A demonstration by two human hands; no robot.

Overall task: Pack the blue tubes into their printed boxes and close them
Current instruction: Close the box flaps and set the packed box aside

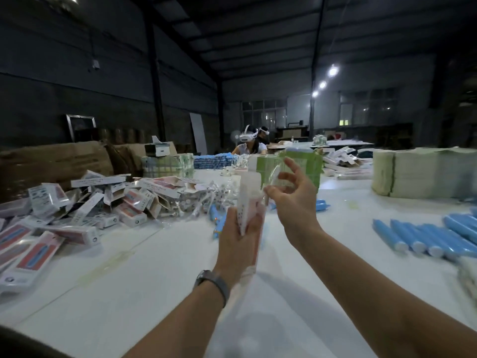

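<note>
My left hand grips a printed white and pink box and holds it upright above the table, its top flap raised. My right hand is at the box's open top, thumb and forefinger pinching a clear plastic piece there while the other fingers spread out. A row of blue tubes with white caps lies on the white table at the right. A few more blue tubes lie just behind my left hand.
A heap of printed boxes covers the table's left side. Stacked flat cartons stand at the far right, green bundles and brown cardboard at the back. Two people with headsets sit at the far end.
</note>
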